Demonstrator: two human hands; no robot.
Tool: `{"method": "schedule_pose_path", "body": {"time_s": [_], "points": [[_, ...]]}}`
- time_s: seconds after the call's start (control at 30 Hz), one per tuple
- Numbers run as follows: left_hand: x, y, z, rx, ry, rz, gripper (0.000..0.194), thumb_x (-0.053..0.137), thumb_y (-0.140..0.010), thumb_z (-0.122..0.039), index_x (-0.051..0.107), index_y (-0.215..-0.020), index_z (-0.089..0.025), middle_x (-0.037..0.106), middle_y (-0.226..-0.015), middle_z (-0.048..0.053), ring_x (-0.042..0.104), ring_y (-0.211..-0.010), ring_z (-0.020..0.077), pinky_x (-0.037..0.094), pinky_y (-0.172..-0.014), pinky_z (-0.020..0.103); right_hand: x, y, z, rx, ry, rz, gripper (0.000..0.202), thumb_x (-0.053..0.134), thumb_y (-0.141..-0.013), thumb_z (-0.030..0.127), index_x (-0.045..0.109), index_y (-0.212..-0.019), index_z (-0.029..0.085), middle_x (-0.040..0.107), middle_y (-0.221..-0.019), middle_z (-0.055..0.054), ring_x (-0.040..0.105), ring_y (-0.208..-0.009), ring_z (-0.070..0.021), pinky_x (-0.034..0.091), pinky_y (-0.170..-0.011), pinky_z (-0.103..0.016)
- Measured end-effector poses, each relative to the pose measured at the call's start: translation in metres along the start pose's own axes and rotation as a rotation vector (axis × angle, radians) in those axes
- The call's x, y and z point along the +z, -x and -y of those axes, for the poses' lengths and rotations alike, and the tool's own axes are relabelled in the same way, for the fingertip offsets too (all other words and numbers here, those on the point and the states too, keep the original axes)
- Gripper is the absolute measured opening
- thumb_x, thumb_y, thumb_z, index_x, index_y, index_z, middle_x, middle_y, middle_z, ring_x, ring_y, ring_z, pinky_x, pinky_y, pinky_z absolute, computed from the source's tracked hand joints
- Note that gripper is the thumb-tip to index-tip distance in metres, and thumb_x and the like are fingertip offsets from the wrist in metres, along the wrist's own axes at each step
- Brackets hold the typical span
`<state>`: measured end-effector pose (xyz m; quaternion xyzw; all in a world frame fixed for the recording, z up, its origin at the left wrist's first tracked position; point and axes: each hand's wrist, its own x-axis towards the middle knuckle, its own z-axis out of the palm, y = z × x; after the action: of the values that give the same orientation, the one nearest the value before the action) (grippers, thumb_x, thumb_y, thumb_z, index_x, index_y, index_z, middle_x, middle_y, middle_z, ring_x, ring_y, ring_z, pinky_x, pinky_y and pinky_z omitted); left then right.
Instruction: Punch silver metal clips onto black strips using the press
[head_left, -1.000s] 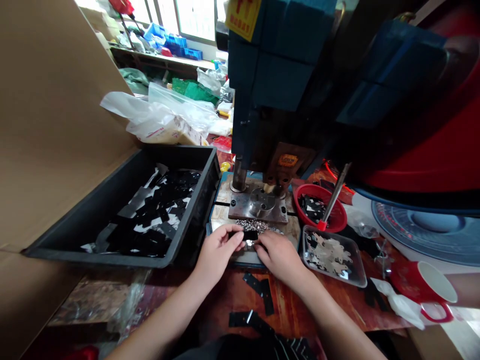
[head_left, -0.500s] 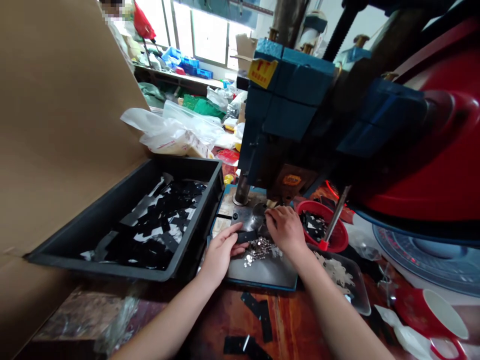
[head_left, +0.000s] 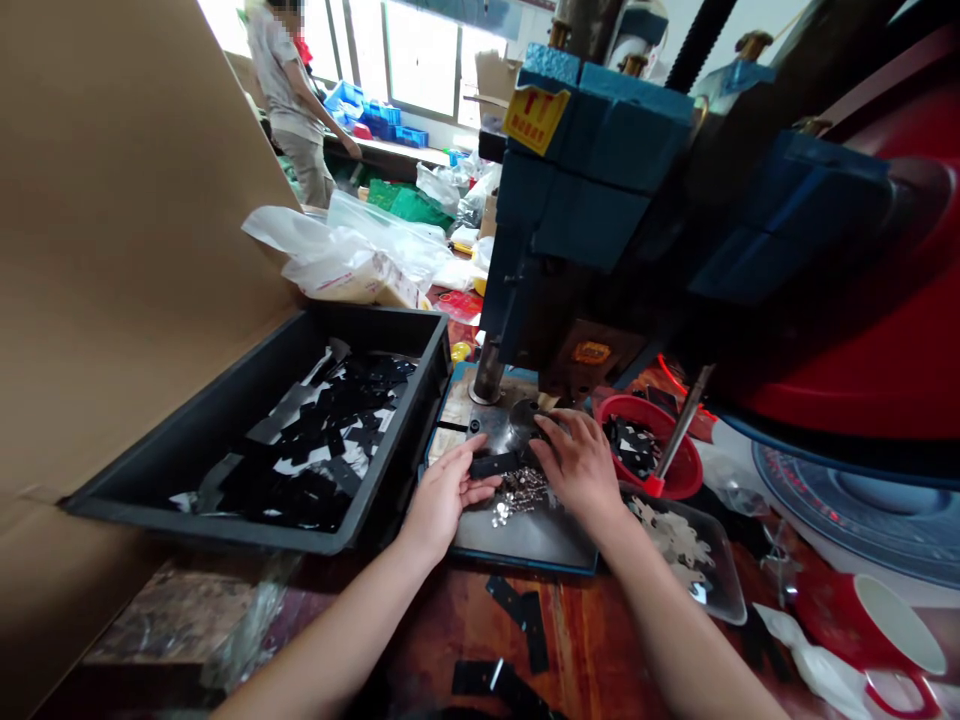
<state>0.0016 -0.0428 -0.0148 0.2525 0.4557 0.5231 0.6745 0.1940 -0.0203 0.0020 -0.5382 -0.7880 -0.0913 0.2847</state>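
Between the thumb and fingers of my left hand (head_left: 448, 495) is a small black strip (head_left: 495, 464), held over the metal base plate (head_left: 517, 540) of a blue press (head_left: 592, 190). My right hand (head_left: 579, 462) is at the round metal die (head_left: 525, 422) under the press head, fingers bent; whether its fingertips hold anything is too small to tell. A pile of small shiny metal pieces (head_left: 514, 498) lies on the plate between my hands.
A black bin (head_left: 337, 543) of black and grey scraps stands left, beside a cardboard sheet (head_left: 135, 250). Right are a red basket (head_left: 686, 470), a clear tray (head_left: 731, 590) and a red mug (head_left: 832, 615). A person (head_left: 289, 90) stands far back.
The view has shifted slightly. The fingers of my right hand have spread a little at the die. The strip in my left hand shows more fully. A person has come into view at the back.
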Motion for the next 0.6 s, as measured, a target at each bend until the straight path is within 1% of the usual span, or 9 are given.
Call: {"method": "schedule_pose_path", "body": {"time_s": [0.1, 0.17, 0.23, 0.3, 0.33, 0.4, 0.47, 0.53, 0.6], "points": [[-0.001, 0.0, 0.001, -0.01, -0.012, 0.02, 0.037, 0.055, -0.081, -0.021, 0.06, -0.117, -0.015, 0.07, -0.097, 0.01, 0.07, -0.07, 0.0152, 0.055, -0.062, 0.022, -0.003, 0.005, 0.008, -0.01, -0.046, -0.044, 0.028, 0.051, -0.089, 0.031, 0.062, -0.113, 0.02, 0.062, -0.109, -0.01, 0.053, -0.103, -0.0252, 0.044, -0.092, -0.044], [-0.002, 0.001, 0.003, 0.009, -0.035, 0.066, 0.045, 0.06, -0.075, -0.015, 0.057, -0.12, -0.016, 0.071, -0.085, 0.005, 0.069, -0.072, 0.0148, 0.054, -0.068, 0.023, -0.005, 0.011, 0.017, -0.043, -0.097, -0.008, 0.028, 0.051, -0.09, 0.028, 0.06, -0.114, 0.02, 0.063, -0.105, -0.009, 0.055, -0.096, -0.0238, 0.047, -0.087, -0.042], [-0.004, 0.001, 0.005, 0.048, -0.049, 0.132, 0.055, 0.063, -0.069, -0.011, 0.054, -0.123, -0.018, 0.071, -0.082, 0.002, 0.068, -0.076, 0.0147, 0.053, -0.075, 0.025, -0.005, 0.016, 0.026, -0.098, -0.174, 0.058, 0.028, 0.051, -0.089, 0.025, 0.058, -0.115, 0.02, 0.064, -0.103, -0.008, 0.056, -0.094, -0.0223, 0.049, -0.084, -0.039], [-0.005, 0.003, 0.008, 0.089, -0.054, 0.196, 0.06, 0.064, -0.067, -0.01, 0.051, -0.124, -0.019, 0.072, -0.087, 0.002, 0.067, -0.083, 0.016, 0.051, -0.082, 0.029, -0.004, 0.021, 0.033, -0.138, -0.266, 0.077, 0.024, 0.051, -0.088, 0.02, 0.059, -0.111, 0.021, 0.064, -0.101, -0.007, 0.057, -0.093, -0.0204, 0.05, -0.083, -0.036], [-0.006, 0.003, 0.009, 0.107, -0.058, 0.225, 0.06, 0.064, -0.067, -0.01, 0.05, -0.124, -0.02, 0.072, -0.092, 0.003, 0.066, -0.088, 0.0172, 0.049, -0.085, 0.03, -0.003, 0.024, 0.035, -0.15, -0.301, 0.052, 0.022, 0.051, -0.088, 0.017, 0.06, -0.107, 0.021, 0.064, -0.099, -0.007, 0.057, -0.092, -0.0194, 0.05, -0.082, -0.035], [-0.007, 0.005, 0.011, 0.149, -0.073, 0.268, 0.061, 0.064, -0.066, -0.008, 0.049, -0.124, -0.022, 0.07, -0.103, 0.004, 0.062, -0.102, 0.0192, 0.047, -0.088, 0.031, -0.001, 0.029, 0.036, -0.171, -0.324, -0.03, 0.019, 0.051, -0.086, 0.013, 0.061, -0.1, 0.021, 0.064, -0.095, -0.006, 0.058, -0.089, -0.0184, 0.051, -0.077, -0.033], [-0.008, 0.006, 0.011, 0.181, -0.094, 0.291, 0.06, 0.063, -0.065, -0.006, 0.05, -0.122, -0.022, 0.067, -0.112, 0.005, 0.057, -0.112, 0.0201, 0.046, -0.091, 0.031, 0.0, 0.034, 0.036, -0.2, -0.293, -0.116, 0.018, 0.053, -0.084, 0.011, 0.06, -0.098, 0.021, 0.063, -0.094, -0.007, 0.058, -0.086, -0.0184, 0.051, -0.073, -0.033], [-0.009, 0.008, 0.011, 0.194, -0.108, 0.297, 0.058, 0.062, -0.065, -0.005, 0.052, -0.119, -0.022, 0.066, -0.114, 0.006, 0.056, -0.114, 0.0199, 0.045, -0.093, 0.031, 0.0, 0.039, 0.034, -0.222, -0.257, -0.17, 0.02, 0.054, -0.083, 0.01, 0.06, -0.099, 0.022, 0.063, -0.095, -0.007, 0.058, -0.086, -0.0187, 0.051, -0.072, -0.033], [-0.008, 0.009, 0.01, 0.193, -0.12, 0.296, 0.054, 0.062, -0.066, -0.006, 0.053, -0.116, -0.021, 0.066, -0.113, 0.006, 0.06, -0.107, 0.0192, 0.045, -0.092, 0.032, 0.001, 0.042, 0.033, -0.228, -0.238, -0.199, 0.022, 0.054, -0.083, 0.01, 0.06, -0.1, 0.023, 0.063, -0.097, -0.008, 0.058, -0.086, -0.0189, 0.051, -0.072, -0.034]]}}
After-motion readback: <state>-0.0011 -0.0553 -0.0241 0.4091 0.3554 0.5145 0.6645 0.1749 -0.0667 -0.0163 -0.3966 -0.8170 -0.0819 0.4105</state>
